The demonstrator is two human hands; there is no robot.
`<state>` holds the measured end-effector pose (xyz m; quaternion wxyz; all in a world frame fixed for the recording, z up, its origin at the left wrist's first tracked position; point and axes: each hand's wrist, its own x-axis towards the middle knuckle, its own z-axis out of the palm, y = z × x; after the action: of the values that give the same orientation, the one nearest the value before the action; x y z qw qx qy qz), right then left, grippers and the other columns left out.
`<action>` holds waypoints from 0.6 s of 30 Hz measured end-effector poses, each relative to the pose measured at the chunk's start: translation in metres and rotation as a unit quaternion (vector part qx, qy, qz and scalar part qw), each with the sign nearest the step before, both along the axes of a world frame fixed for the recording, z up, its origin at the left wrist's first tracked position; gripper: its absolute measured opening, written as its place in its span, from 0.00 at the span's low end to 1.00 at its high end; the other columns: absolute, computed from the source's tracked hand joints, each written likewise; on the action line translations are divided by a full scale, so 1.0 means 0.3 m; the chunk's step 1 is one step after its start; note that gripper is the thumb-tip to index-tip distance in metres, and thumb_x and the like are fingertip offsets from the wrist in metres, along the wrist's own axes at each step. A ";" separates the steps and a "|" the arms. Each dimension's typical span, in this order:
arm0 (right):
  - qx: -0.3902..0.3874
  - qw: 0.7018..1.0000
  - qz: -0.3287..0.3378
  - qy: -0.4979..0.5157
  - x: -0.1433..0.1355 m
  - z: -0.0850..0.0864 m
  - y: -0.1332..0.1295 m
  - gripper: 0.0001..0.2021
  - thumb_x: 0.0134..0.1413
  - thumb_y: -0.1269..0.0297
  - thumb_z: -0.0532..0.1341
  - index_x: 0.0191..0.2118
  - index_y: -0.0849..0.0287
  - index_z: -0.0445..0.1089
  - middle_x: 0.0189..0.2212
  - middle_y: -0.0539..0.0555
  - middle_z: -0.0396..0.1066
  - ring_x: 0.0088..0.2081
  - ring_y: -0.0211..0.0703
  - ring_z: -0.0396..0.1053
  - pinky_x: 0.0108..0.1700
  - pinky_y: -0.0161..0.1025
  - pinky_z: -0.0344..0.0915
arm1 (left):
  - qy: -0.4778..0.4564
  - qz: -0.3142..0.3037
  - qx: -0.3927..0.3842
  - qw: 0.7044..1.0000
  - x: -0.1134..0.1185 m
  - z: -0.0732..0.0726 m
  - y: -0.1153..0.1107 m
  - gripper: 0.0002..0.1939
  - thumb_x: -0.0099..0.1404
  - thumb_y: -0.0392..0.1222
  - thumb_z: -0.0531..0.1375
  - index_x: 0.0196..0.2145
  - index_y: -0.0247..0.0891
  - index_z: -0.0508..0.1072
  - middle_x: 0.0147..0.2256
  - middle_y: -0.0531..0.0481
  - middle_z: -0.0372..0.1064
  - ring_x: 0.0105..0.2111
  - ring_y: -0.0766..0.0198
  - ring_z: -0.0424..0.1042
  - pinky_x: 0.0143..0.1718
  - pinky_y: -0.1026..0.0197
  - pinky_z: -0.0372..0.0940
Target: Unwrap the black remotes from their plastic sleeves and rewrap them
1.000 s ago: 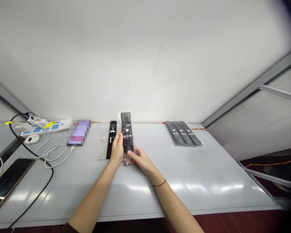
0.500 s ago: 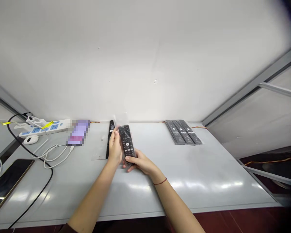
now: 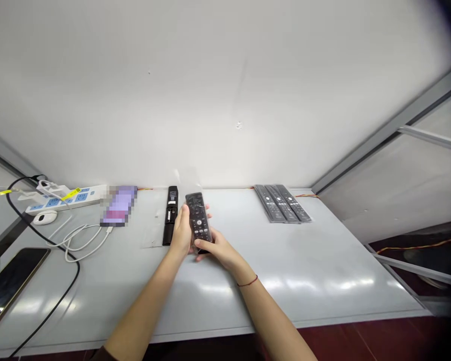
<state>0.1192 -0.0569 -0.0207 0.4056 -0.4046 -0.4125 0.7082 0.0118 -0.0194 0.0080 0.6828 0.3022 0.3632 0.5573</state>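
Note:
A black remote control in a clear plastic bag (image 3: 198, 213) is held between both hands above the table, buttons facing up. My left hand (image 3: 182, 231) wraps its left side, with fingertips showing past the right edge. My right hand (image 3: 218, 248) grips the lower end, thumb on top. Just left of my left hand, another black remote (image 3: 170, 215) lies back up with its battery compartment uncovered. Three bagged remotes (image 3: 283, 204) lie side by side at the back right.
A white power strip (image 3: 69, 198) with plugs, a white rounded device (image 3: 45, 217), a blurred purple-screened phone (image 3: 119, 205) and a dark phone (image 3: 13, 281) lie on the left. Cables cross the grey table (image 3: 304, 271). A wall stands behind.
The bagged remote has shifted slightly right, and the fingertips of my left hand now show beyond its right edge. More of the uncovered remote beside my left hand is visible.

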 end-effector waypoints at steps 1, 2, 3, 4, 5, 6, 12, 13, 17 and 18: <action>-0.002 1.000 0.011 -0.002 0.001 -0.003 -0.001 0.20 0.46 0.59 0.68 0.44 0.58 0.65 0.37 0.53 0.72 0.37 0.45 0.75 0.31 0.36 0.74 | -0.012 0.007 0.007 1.000 -0.004 0.009 0.003 0.27 0.62 0.61 0.53 0.51 0.41 0.66 0.41 0.44 0.74 0.35 0.59 0.75 0.28 0.60 0.70; -0.004 1.000 0.026 -0.006 0.002 -0.006 -0.002 0.19 0.45 0.59 0.68 0.43 0.59 0.65 0.37 0.53 0.71 0.36 0.44 0.75 0.30 0.35 0.74 | -0.022 0.016 0.016 0.999 -0.010 0.017 0.007 0.28 0.63 0.61 0.53 0.54 0.42 0.64 0.41 0.45 0.74 0.33 0.60 0.75 0.30 0.60 0.70; -0.007 0.999 0.044 -0.012 0.002 -0.009 -0.004 0.19 0.45 0.59 0.68 0.41 0.59 0.65 0.35 0.53 0.71 0.34 0.44 0.75 0.29 0.35 0.73 | -0.031 0.027 0.025 0.999 -0.017 0.024 0.012 0.29 0.63 0.60 0.52 0.57 0.44 0.61 0.41 0.46 0.74 0.32 0.62 0.76 0.32 0.60 0.70; -0.011 0.998 0.062 -0.019 0.001 -0.010 -0.006 0.18 0.44 0.59 0.69 0.40 0.60 0.65 0.33 0.52 0.71 0.32 0.42 0.75 0.27 0.35 0.73 | -0.037 0.036 0.034 0.998 -0.024 0.030 0.017 0.29 0.64 0.60 0.52 0.58 0.45 0.59 0.41 0.47 0.74 0.31 0.63 0.76 0.34 0.59 0.70; -0.013 0.997 0.076 -0.025 0.000 -0.011 -0.008 0.17 0.45 0.59 0.68 0.38 0.60 0.65 0.30 0.51 0.71 0.28 0.40 0.73 0.25 0.34 0.71 | -0.040 0.044 0.042 0.997 -0.032 0.034 0.023 0.29 0.64 0.59 0.51 0.59 0.46 0.58 0.41 0.47 0.74 0.31 0.63 0.76 0.35 0.59 0.70; -0.014 0.996 0.084 -0.028 -0.002 -0.010 -0.009 0.16 0.45 0.58 0.68 0.37 0.60 0.64 0.27 0.50 0.70 0.25 0.39 0.72 0.23 0.34 0.70 | -0.042 0.047 0.047 0.997 -0.038 0.034 0.027 0.29 0.65 0.59 0.51 0.60 0.46 0.57 0.41 0.48 0.74 0.31 0.63 0.76 0.37 0.58 0.70; 0.027 0.999 0.020 -0.026 -0.012 0.006 -0.007 0.15 0.48 0.55 0.66 0.35 0.57 0.61 0.18 0.45 0.66 0.17 0.36 0.65 0.20 0.35 0.66 | 0.009 -0.018 -0.019 1.000 -0.030 0.005 0.023 0.26 0.63 0.59 0.54 0.53 0.43 0.64 0.43 0.45 0.74 0.36 0.59 0.76 0.34 0.59 0.70; 0.027 0.999 0.017 -0.028 -0.010 0.008 -0.006 0.16 0.48 0.55 0.66 0.36 0.57 0.61 0.18 0.44 0.66 0.17 0.37 0.66 0.21 0.36 0.67 | 0.015 -0.018 -0.031 0.999 -0.023 0.002 0.019 0.24 0.63 0.58 0.54 0.51 0.42 0.65 0.42 0.44 0.74 0.36 0.58 0.76 0.34 0.59 0.70; 0.010 0.998 0.037 -0.044 0.011 0.017 -0.006 0.20 0.48 0.56 0.66 0.43 0.56 0.60 0.18 0.44 0.67 0.18 0.37 0.66 0.20 0.34 0.65 | -0.028 0.030 -0.022 0.999 -0.010 0.006 0.016 0.23 0.65 0.56 0.52 0.53 0.43 0.63 0.41 0.46 0.74 0.34 0.61 0.75 0.36 0.58 0.70; 0.008 0.998 0.048 -0.049 0.021 0.021 -0.007 0.20 0.49 0.55 0.66 0.44 0.56 0.60 0.18 0.44 0.67 0.18 0.36 0.66 0.19 0.33 0.63 | -0.043 0.045 -0.010 0.998 -0.014 0.010 0.021 0.23 0.66 0.55 0.52 0.54 0.44 0.62 0.41 0.47 0.74 0.34 0.61 0.75 0.37 0.58 0.70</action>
<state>0.1254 -0.0591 -0.0143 0.3537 -0.4152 -0.4567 0.7028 0.0075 -0.0131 0.0111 0.6747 0.2546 0.3524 0.5965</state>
